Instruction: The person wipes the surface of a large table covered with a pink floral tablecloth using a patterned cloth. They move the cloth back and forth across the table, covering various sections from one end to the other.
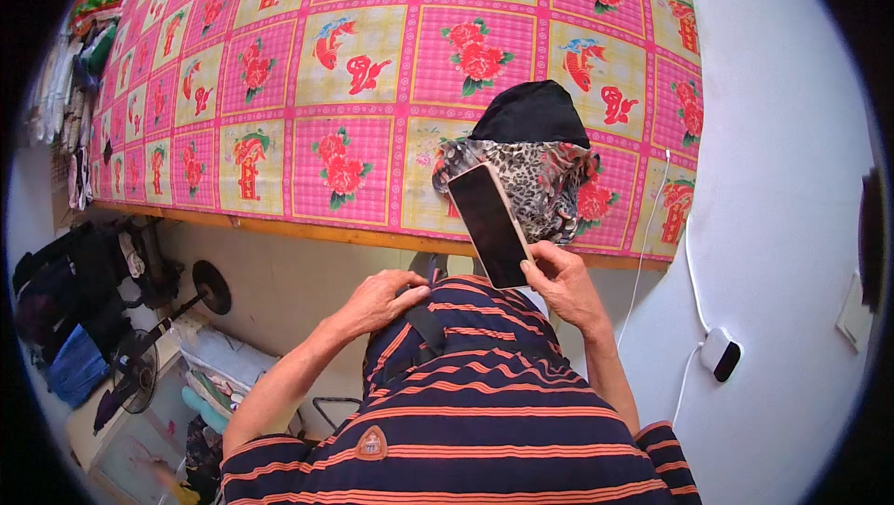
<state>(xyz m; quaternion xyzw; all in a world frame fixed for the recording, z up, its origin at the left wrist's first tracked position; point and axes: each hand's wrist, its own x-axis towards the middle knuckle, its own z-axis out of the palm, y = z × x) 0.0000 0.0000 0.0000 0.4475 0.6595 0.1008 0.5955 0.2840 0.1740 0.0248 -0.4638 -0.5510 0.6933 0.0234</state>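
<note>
My right hand (563,286) grips a smartphone (489,226) by its lower right edge, thumb on the front. The phone has a light rim and a dark screen, and it tilts to the left. Beyond it, on the covered table, lies a bundled cloth (535,175) with a black part and a leopard-print part with red flowers. At the front of my striped shirt, my left hand (384,300) is closed, its fingertips pinching at a narrow dark strap (431,269). A wider piece of dark strap (426,330) hangs over the shirt just below.
A pink and yellow flowered cover (349,156) spreads over the wide surface ahead, with a wooden edge (372,237) facing me. A white charger-like box (719,354) with cables is at the right wall. A black fan (138,370), clothes and bags crowd the lower left.
</note>
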